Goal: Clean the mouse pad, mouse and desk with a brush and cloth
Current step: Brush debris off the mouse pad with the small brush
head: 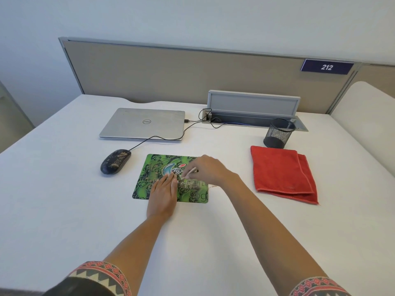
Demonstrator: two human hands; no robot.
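A green patterned mouse pad lies on the white desk. My left hand rests flat on the pad's lower middle, fingers straight. My right hand pinches a small light-handled brush whose blurred bristle end touches the pad just beside my left fingertips. A dark wired mouse sits on the desk left of the pad. A folded red cloth lies to the right of the pad.
A closed silver laptop lies behind the pad, its cable running to the mouse. A black mesh pen cup stands behind the cloth, before an open grey cable box. A beige partition closes the desk's far edge.
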